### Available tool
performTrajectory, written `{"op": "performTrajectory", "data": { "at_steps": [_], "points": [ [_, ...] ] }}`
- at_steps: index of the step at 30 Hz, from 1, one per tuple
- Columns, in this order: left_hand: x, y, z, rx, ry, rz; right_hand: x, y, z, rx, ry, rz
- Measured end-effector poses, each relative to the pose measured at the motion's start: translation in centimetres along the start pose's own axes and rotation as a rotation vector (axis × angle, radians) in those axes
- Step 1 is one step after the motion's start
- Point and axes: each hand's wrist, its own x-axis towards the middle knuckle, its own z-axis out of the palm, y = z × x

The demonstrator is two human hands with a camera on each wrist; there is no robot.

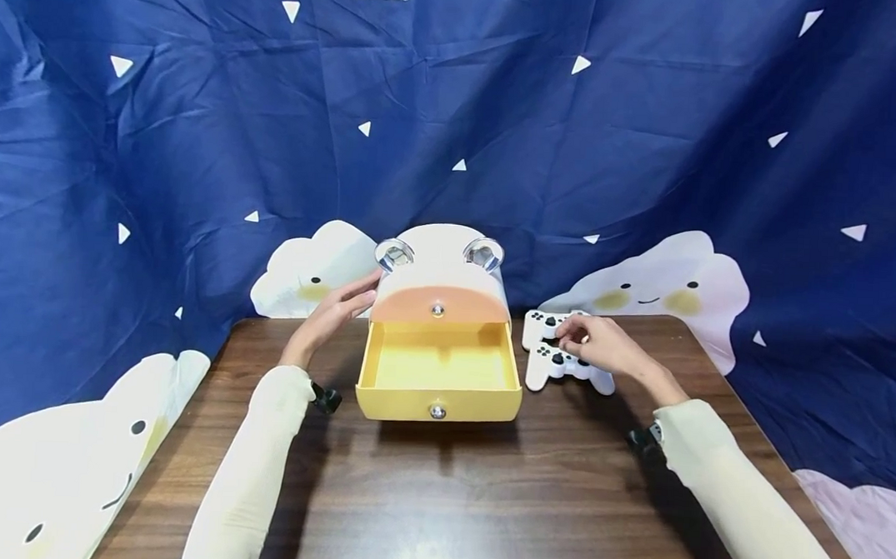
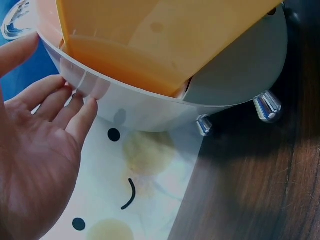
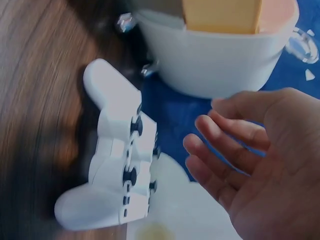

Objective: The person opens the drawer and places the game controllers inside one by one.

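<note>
A small white storage box (image 1: 441, 258) with two round silver eyes stands at the table's back; its upper drawer (image 1: 405, 304) is orange and closed. Its lower yellow drawer (image 1: 438, 402) is pulled far out, with nothing visible inside. My left hand (image 1: 336, 312) lies against the box's left side, its fingertips touching the white wall in the left wrist view. To the right, my right hand (image 3: 270, 155) hovers over two white game controllers, fingers loosely bent and holding nothing. The front controller (image 1: 542, 369) lies before the rear controller (image 1: 533, 326), which my hand partly covers.
The brown wooden table (image 1: 438, 496) has its back edge right by a blue curtain (image 1: 456, 88) printed with clouds and white triangles. Short silver feet (image 2: 267, 107) hold the box off the tabletop. Dark devices sit on both wrists.
</note>
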Motion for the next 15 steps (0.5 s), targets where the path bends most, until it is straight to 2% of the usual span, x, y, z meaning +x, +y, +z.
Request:
{"op": "performTrajectory", "data": {
  "at_steps": [5, 10, 15],
  "points": [
    [0.0, -0.2, -0.1, 0.000, 0.002, 0.003, 0.7, 1.0, 0.2, 0.007, -0.091, -0.041],
    [0.1, -0.2, -0.2, 0.003, 0.008, 0.003, 1.2, 1.4, 0.4, -0.059, -0.183, -0.095],
    [0.0, -0.2, -0.1, 0.004, 0.004, -0.002, 1.6, 2.0, 0.8, -0.099, -0.244, -0.100]
  ]
}}
